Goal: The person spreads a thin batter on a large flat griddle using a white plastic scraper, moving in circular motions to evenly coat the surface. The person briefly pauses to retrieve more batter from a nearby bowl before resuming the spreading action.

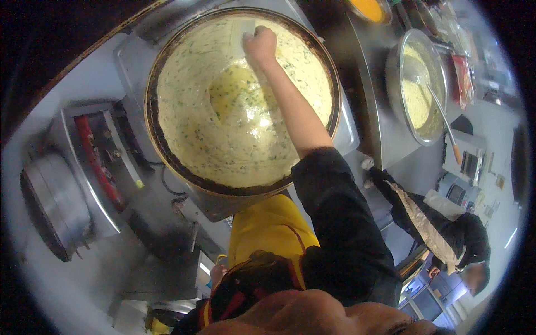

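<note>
My right hand (261,46) grips a flat, pale scraper (242,35) at the far part of a large round griddle (172,173). The scraper's blade rests on, or just above, a wide layer of pale yellow batter (188,113) flecked with green bits. Near the centre lies a wetter, darker yellow patch (234,86) with glare beside it. The griddle's dark, crusted rim shows all around the batter. Low beside my yellow apron (268,222), my left hand (218,273) shows only in part; its fingers and anything in them are unclear.
On the steel counter (368,83) to the right stands a steel bowl (437,125) of similar batter, holding a ladle with a wooden handle (455,153). An orange-filled bowl (370,9) sits beyond. At left is a large metal pot (58,201). Another person (435,226) stands at right.
</note>
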Demonstrator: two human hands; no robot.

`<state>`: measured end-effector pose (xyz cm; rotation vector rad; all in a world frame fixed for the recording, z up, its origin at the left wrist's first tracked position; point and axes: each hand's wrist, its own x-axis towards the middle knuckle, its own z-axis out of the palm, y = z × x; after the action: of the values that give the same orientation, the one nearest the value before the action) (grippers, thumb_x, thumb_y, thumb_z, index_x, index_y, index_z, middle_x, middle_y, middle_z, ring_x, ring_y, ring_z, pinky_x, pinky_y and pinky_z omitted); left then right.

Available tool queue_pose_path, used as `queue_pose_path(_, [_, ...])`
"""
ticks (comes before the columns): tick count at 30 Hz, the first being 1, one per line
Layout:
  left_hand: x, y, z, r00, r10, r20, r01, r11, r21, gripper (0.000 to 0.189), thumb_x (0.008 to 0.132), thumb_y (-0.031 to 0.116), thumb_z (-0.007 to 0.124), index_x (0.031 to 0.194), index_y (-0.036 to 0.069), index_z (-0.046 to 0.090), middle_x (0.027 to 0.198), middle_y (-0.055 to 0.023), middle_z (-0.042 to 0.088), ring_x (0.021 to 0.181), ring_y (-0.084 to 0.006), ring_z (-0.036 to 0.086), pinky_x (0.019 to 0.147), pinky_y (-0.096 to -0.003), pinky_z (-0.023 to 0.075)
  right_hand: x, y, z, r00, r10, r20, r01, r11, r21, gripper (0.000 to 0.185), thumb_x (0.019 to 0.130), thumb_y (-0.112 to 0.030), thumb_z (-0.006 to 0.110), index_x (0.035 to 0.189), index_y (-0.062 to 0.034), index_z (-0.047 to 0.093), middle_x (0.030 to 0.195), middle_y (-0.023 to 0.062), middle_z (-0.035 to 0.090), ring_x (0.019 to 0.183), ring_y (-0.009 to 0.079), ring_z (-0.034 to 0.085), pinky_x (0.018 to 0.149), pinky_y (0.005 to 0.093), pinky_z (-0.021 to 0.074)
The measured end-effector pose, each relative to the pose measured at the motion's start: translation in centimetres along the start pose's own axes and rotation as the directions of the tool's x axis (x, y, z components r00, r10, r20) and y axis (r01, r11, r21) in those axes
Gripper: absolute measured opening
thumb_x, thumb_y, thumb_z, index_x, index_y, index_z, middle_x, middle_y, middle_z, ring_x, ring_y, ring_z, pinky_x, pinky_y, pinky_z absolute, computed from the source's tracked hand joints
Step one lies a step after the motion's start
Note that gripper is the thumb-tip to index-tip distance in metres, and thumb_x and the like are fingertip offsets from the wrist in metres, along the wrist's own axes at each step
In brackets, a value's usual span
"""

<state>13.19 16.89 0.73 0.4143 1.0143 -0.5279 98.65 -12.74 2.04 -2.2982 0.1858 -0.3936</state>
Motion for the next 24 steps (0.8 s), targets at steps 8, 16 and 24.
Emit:
queue_pose_path(8, [0.0,-1.1,-1.8,0.897,0.349,0.269,-0.248,-0.105,0.963,0.031,0.094,0.028,0.065,0.114,0.005,0.065,0.099,-0.0093,0.070,0.085,-0.0173,0.068,0.070,-0.0309,0.0553,-0.6,5.4,-6.9,0.982,0.180,-0.060,-0.187,0.973,-0.132,0.026,0.072,-0.021,0.067,0.077,0.0045,0.068,0.073,0.0256,0.066,0.073,0.0408,0.067,0.071,0.0436,0.0523])
queue_pose_path(16, [-0.3,0.0,-4.1,0.963,0.270,0.020,-0.050,0.105,0.993,0.038,0.093,0.035,0.065,0.117,0.006,0.063,0.103,-0.0093,0.069,0.089,-0.0222,0.067,0.072,-0.0357,0.0552,-3.8,5.1,-10.0,0.949,0.275,-0.157,-0.285,0.958,-0.039,0.025,0.074,-0.020,0.072,0.081,0.0029,0.069,0.074,0.0219,0.067,0.072,0.0341,0.067,0.071,0.0414,0.0511])
queue_pose_path(24, [-0.7,3.2,-4.6,0.990,0.119,-0.082,0.045,0.287,0.957,0.038,0.094,0.034,0.062,0.123,0.008,0.060,0.109,-0.0095,0.067,0.094,-0.0241,0.065,0.076,-0.0377,0.0541,-3.4,4.4,-6.5,0.916,0.357,-0.183,-0.365,0.931,-0.013,0.024,0.075,-0.016,0.070,0.074,0.0073,0.063,0.073,0.0263,0.064,0.071,0.0375,0.066,0.070,0.0444,0.0503])
